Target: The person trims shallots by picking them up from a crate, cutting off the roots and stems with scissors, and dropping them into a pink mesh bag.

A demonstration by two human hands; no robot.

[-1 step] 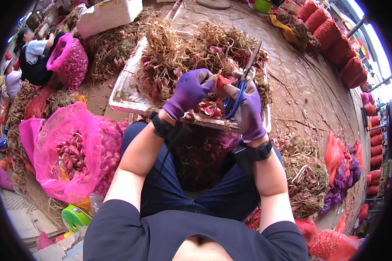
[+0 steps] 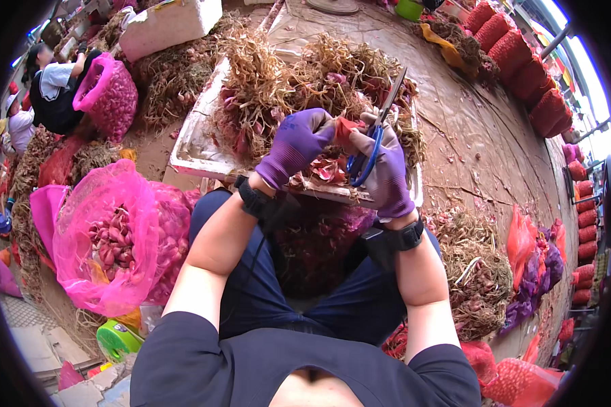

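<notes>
A red shallot [image 2: 344, 129] is being gripped by the closed fingers of the left hand [image 2: 293, 144], just above the white tray [image 2: 191, 139]. Scissors [image 2: 377, 129] are being held by the right hand [image 2: 387, 173], its fingers closed through the blue loops, with the blades pointing to 1 o'clock. The blades are being kept very near the left fingertips, so the glove could be cut if the shallot is turned. The shallot could also slip into the dry roots at 12 o'clock.
</notes>
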